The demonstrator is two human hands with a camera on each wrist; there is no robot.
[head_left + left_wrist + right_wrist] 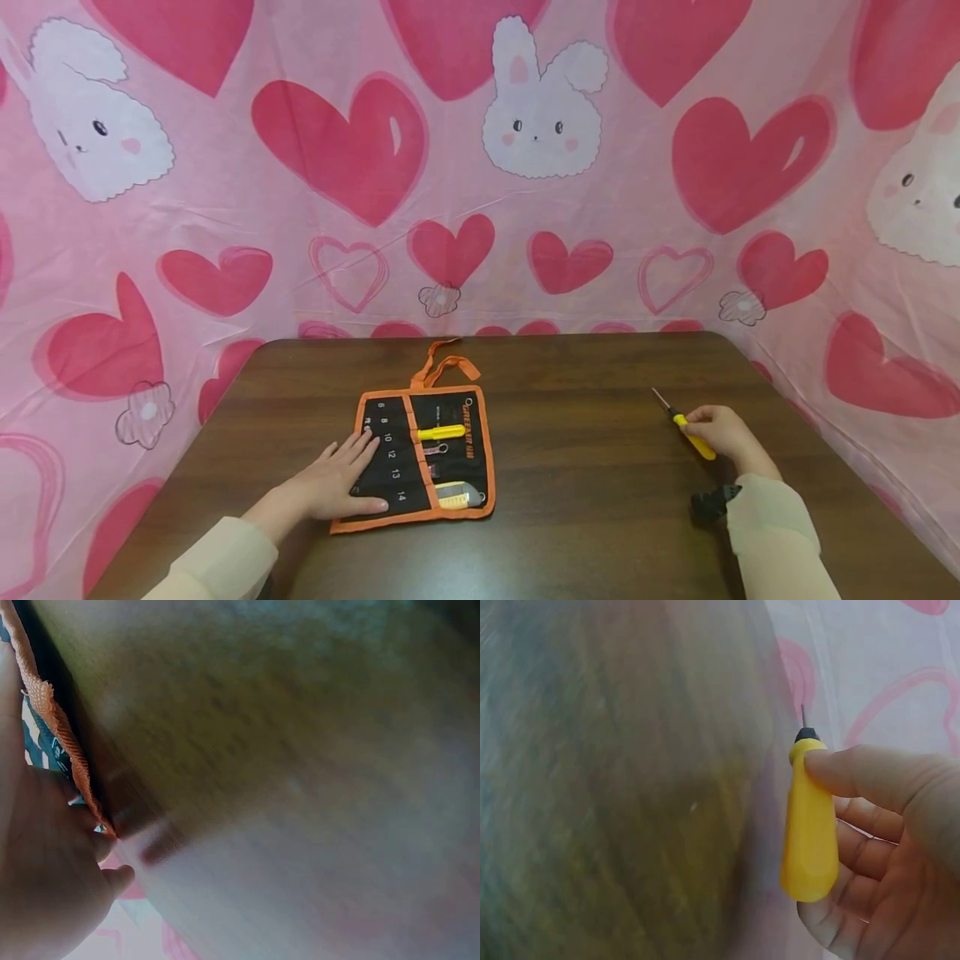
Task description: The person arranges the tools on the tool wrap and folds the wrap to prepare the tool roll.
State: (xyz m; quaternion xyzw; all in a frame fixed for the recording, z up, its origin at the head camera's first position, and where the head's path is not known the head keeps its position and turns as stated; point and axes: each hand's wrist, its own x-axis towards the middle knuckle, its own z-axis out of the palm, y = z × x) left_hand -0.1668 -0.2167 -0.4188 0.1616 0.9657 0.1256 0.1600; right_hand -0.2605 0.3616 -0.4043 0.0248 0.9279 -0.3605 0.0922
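A black tool pouch with orange trim (411, 518) lies spread on the table, numbers printed down its left part. My left hand (333, 475) rests on that left part, fingers spread; the left wrist view shows the orange edge (71, 754) beside the hand (52, 877). Tucked in the pouch's right pockets are a yellow handle (441, 432), a small wrench (436, 451) and a yellow utility knife (458, 496). At the right, my right hand (726, 437) pinches a yellow-handled screwdriver (702, 447) between thumb and fingers, its thin shaft pointing away to the far left.
The brown wooden table (585, 517) has its far edge against a pink cloth (465, 192) with hearts and rabbits. Orange tie straps (431, 367) stretch from the pouch's top edge. A black wrist device (712, 505) sits at my right cuff.
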